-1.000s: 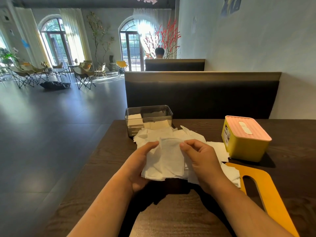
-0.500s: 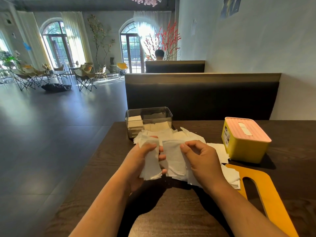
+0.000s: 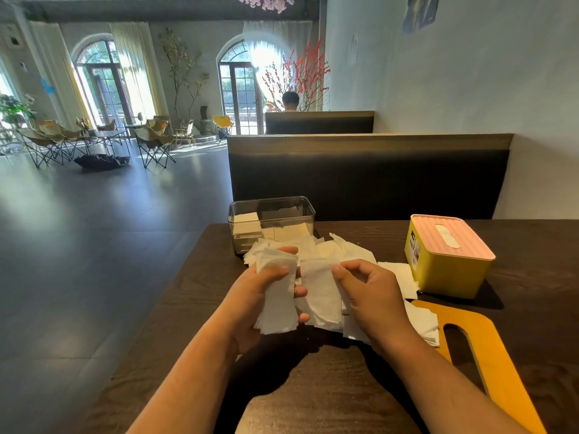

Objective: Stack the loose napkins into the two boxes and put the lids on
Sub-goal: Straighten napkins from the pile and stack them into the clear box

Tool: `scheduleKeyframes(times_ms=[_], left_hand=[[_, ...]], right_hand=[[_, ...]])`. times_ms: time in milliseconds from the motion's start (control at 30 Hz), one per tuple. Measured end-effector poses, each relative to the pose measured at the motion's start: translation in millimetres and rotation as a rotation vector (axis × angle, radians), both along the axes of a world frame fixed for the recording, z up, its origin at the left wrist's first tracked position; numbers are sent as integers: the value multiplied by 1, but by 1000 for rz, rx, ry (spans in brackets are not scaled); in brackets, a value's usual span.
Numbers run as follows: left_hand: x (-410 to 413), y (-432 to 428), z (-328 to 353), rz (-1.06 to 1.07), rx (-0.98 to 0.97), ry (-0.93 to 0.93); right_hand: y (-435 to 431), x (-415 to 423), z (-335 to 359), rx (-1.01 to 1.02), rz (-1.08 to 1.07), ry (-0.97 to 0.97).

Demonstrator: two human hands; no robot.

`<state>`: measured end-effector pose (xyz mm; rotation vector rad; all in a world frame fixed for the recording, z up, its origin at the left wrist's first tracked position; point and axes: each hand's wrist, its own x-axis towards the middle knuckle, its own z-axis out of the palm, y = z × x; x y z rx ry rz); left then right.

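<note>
A heap of loose white napkins (image 3: 341, 255) lies on the dark wooden table (image 3: 194, 296). My left hand (image 3: 257, 296) grips a small stack of napkins (image 3: 277, 296), held upright above the table. My right hand (image 3: 372, 292) pinches the edge of another napkin (image 3: 319, 289) on the heap. Behind the heap stands a clear box (image 3: 271, 220), open on top, with some napkins inside. A yellow box (image 3: 445, 258) with a pink slotted lid on it stands at the right. An orange lid (image 3: 482, 352) with a long slot lies flat at the near right.
A dark padded bench back (image 3: 369, 177) runs across behind the table, with a pale wall (image 3: 470, 73) to the right. The table's left edge drops to an open floor (image 3: 78, 230). A person's head (image 3: 290, 100) shows over a farther booth.
My left hand has gathered the napkins into a narrow stack and lifted it a little to the left. My right hand has stayed on the heap, pinching a sheet.
</note>
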<state>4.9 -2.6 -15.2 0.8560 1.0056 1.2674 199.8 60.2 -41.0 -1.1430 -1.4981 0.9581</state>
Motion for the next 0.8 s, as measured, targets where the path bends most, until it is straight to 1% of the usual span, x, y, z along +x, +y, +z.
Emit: scheduleKeyframes(times_ms=[100,167,300,400,467,500,600,700,800], left_hand=[[-2,-2,0,-59,-3,9],[0,-4,0,-98,-36,5],[-1,-3,-1,-105,-68,-34],[-4,-2,-1,-124,-59,-55],[-6,-2,-2,-161,-46,-20],[-7,-3,-2,-186,-37,-1],[-7,-5,-1,-252,-14,41],[-7,-7,0,-276,14,64],[-8,-7,0,-294,30,59]], right_hand=[[-1,1,2,-20,-1,36],[-2,0,2,-24,10,19],[-2,1,3,-13,7,-16],[1,3,2,-1,-79,11],[3,6,3,-7,-135,49],[3,8,4,-4,-128,58],[4,12,8,0,-6,-3],[4,13,12,-62,150,-118],[3,14,12,-107,219,-191]])
